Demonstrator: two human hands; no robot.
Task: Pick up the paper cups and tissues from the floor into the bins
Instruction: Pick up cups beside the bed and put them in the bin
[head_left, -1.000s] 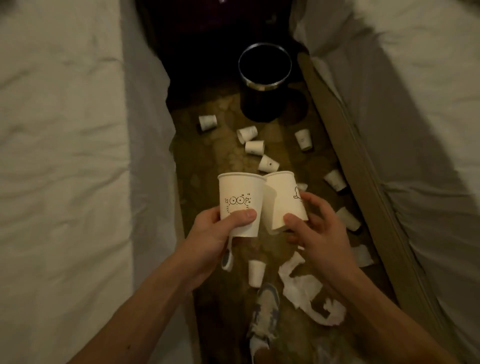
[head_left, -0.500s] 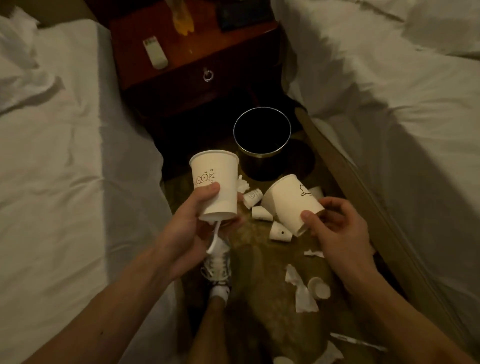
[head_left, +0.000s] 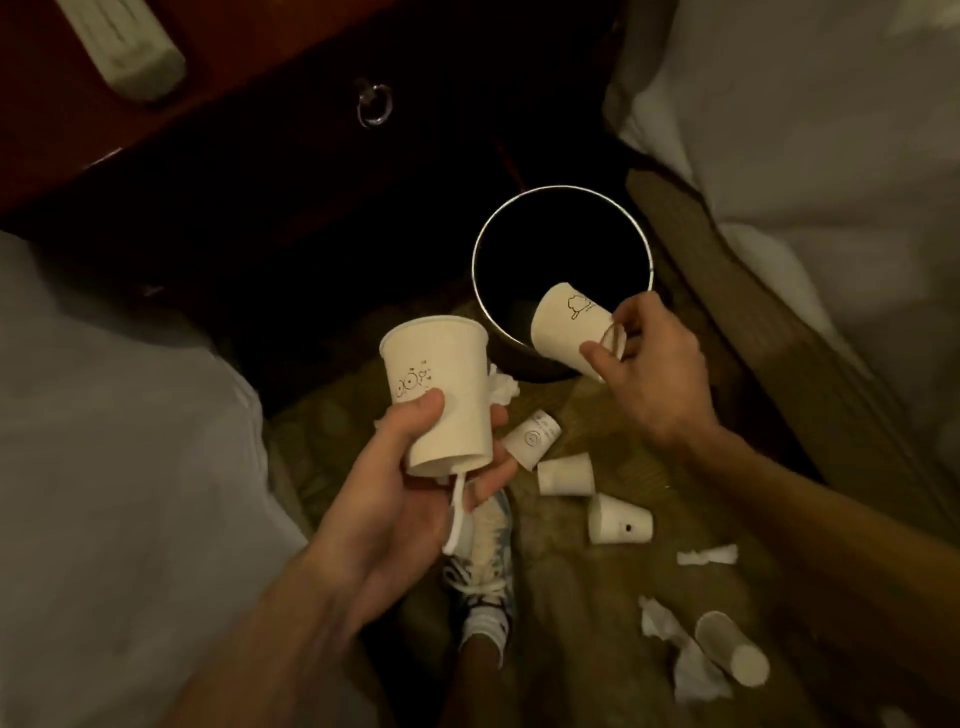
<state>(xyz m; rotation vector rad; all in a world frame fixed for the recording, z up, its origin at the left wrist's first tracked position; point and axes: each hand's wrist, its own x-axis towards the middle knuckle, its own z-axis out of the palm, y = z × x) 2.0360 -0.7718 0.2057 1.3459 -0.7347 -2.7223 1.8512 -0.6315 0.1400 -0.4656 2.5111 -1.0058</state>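
On the far left lies a bed (head_left: 119, 467) in white sheets, with a dark wooden nightstand (head_left: 249, 104) above it. The left hand (head_left: 410, 499) holds an upright paper cup (head_left: 441, 395) printed with a small cartoon; its grip is pinching the cup, thumb across the front and the other digits wrapped behind near the base. A white strip (head_left: 457, 519) dangles beneath that cup. Below is a sneaker (head_left: 483, 571) on the patterned floor (head_left: 571, 597). Three small cups (head_left: 566, 473) lie tipped on the floor in the middle, with crumpled tissue (head_left: 709, 555) near them. The round black bin (head_left: 563, 270) stands just beyond. The right hand (head_left: 649, 374) pinches a second printed cup (head_left: 569, 327) by its base, tilted, mouth over the bin's near rim. Further right, another fallen cup (head_left: 732, 654) rests on torn tissue, beside a second bed (head_left: 831, 130).
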